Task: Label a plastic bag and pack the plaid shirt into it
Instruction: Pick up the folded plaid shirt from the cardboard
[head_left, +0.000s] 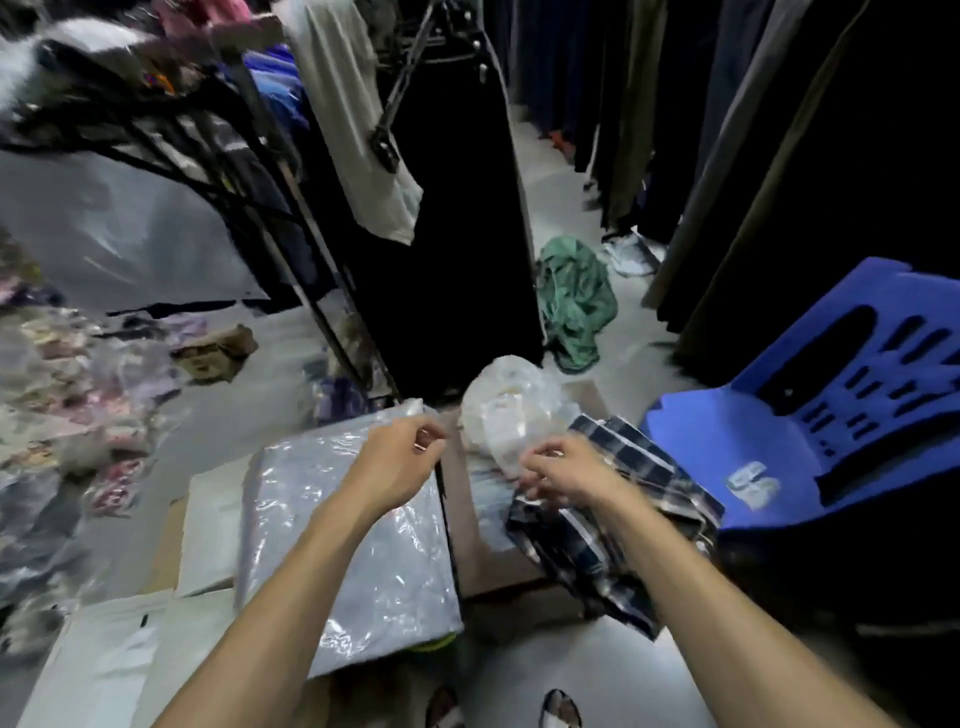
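A stack of clear plastic bags (353, 545) lies flat on a low surface in front of me. My left hand (402, 457) pinches the far top corner of the top bag. A dark blue and white plaid shirt (613, 525) lies crumpled to the right, partly over a brown cardboard box (478, 551). My right hand (563, 470) rests over the shirt with its fingers closed on a small piece of clear plastic. Whether a label is in that hand I cannot tell. A crumpled clear bag (511, 410) with white slips inside sits just beyond my hands.
A blue plastic chair (810, 415) with a small packet on its seat stands at the right. A black rack of hanging clothes (447, 249) rises ahead. A green garment (574, 299) lies on the floor. Bagged clothes (67, 405) pile up at the left. White mailer bags (119, 660) lie near left.
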